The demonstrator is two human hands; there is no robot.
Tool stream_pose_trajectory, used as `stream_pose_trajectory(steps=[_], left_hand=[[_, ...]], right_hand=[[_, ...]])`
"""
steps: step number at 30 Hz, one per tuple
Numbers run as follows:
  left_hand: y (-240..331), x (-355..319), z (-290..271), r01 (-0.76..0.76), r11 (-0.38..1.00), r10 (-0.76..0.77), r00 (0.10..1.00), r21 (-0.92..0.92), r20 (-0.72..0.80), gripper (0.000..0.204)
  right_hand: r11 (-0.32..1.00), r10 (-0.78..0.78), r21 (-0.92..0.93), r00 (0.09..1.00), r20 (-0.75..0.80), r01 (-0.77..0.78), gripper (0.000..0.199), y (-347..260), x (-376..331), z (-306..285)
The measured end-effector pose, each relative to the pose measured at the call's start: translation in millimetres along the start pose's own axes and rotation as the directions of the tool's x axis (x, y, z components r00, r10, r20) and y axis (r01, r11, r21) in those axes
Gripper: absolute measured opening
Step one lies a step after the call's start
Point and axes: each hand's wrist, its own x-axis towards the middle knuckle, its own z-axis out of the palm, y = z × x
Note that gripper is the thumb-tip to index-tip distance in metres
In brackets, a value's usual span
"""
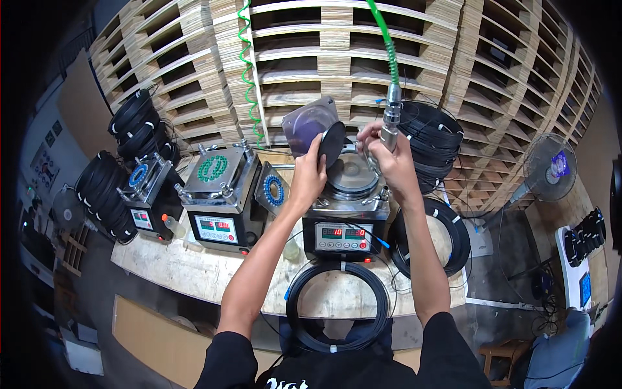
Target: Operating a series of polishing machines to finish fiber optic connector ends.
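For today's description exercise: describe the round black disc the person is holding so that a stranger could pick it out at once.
Start at the wooden workbench with three grey machines, and take the rightmost machine, under the hands. Above its round top plate, the left hand holds the black disc tilted on edge. Unlike the black cable coils nearby, it is solid, flat and has no hole.

A worker in a black short-sleeved T-shirt with white print across the chest; both forearms bare, left hand [308, 174] and right hand [387, 157] without gloves.

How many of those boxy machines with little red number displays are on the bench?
3: one at the left, one in the middle, one under the person's hands. Others may be hidden.
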Motion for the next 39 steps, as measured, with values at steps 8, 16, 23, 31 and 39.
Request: stream_pose_trajectory(steps=[8,16,23,31,39], left_hand=[[-3.0,-1.0,-0.7,-0.073,0.997,0.073,0.997,0.002,-0.039,0.047],[20.9,1.3,-12.0,-0.419,0.858,0.260,0.853,0.298,0.452,0.057],[-2.2,30.6,-20.3,-0.421,0.904,0.183,0.537,0.074,0.824,0.049],[-10.4,41.3,-3.5,-0.349,0.936,0.189,0.590,0.037,0.785,0.049],[-14.6,45.1,9.0,-0.426,0.904,0.259,0.585,0.020,0.769,0.064]], right_hand=[[0.993,0.104,0.053,0.990,0.093,-0.109,0.013,-4.1,2.8,-13.1],[0.969,0.240,-0.066,0.971,0.001,-0.239,0.027,2.4,-3.0,-65.8],[0.954,0.287,-0.100,0.957,0.037,-0.282,0.028,-19.9,7.3,-78.7],[0.940,0.341,-0.031,0.939,0.054,-0.340,0.044,-11.2,12.4,-86.6],[0.945,0.318,-0.103,0.946,0.062,-0.311,0.037,-17.3,16.0,-79.5]])
